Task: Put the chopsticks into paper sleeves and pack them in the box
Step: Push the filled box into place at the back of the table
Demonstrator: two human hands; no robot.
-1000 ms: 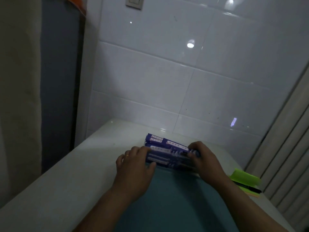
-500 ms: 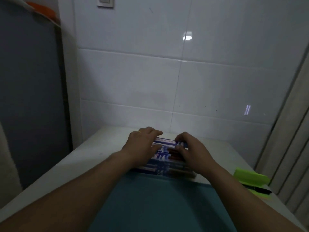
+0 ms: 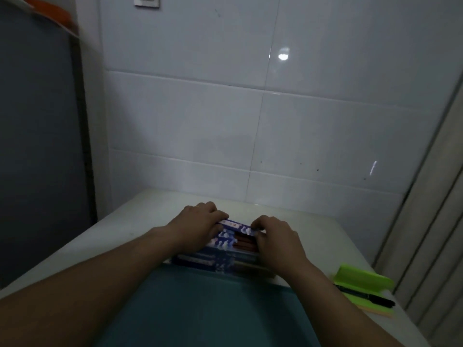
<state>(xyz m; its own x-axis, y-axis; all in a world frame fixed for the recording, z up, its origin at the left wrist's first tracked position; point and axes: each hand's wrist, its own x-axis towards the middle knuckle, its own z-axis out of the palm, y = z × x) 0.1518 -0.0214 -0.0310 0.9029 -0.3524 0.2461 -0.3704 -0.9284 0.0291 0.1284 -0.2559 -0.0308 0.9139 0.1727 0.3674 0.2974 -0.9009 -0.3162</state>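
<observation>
Several chopsticks in blue-and-white paper sleeves (image 3: 226, 242) lie side by side in a low stack at the middle of the white table (image 3: 130, 229); dark red chopstick ends (image 3: 244, 242) poke out of the sleeves. My left hand (image 3: 198, 222) and my right hand (image 3: 276, 237) each pinch one end of the top sleeved pair (image 3: 235, 225), which lies across the far edge of the stack. The box itself cannot be made out under the sleeves.
A teal mat (image 3: 205, 306) covers the table's near part. At the right edge lie a lime-green case (image 3: 363, 279), a black marker (image 3: 368, 296) and a yellow sticky pad. A tiled wall stands close behind, a dark panel at the left.
Both hands have shifted from the near sides of the stack to its far edge and now pinch the top sleeve. The camera has swung level and a little nearer.
</observation>
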